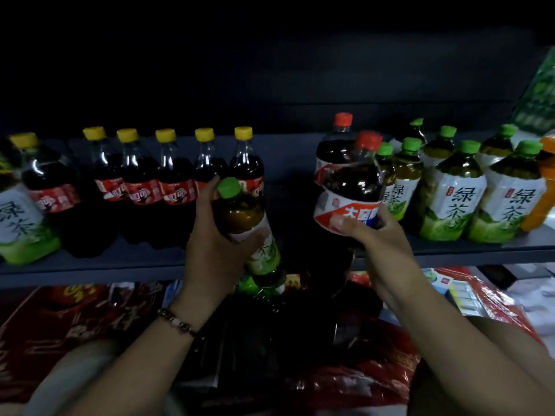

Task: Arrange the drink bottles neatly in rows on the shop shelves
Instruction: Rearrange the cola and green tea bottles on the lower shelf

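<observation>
Gripping a green-capped tea bottle (246, 223), amber above its pale leafy label, the left hand (214, 250) holds it tilted before the shelf (90, 262); the right hand (378, 235) clasps a red-capped dark bottle (354, 187) with a white-red-blue label. Yellow-capped colas (168, 175) line the dim grey shelf left, green teas (450, 190) crowd right; red packets (54, 319) lie below
</observation>
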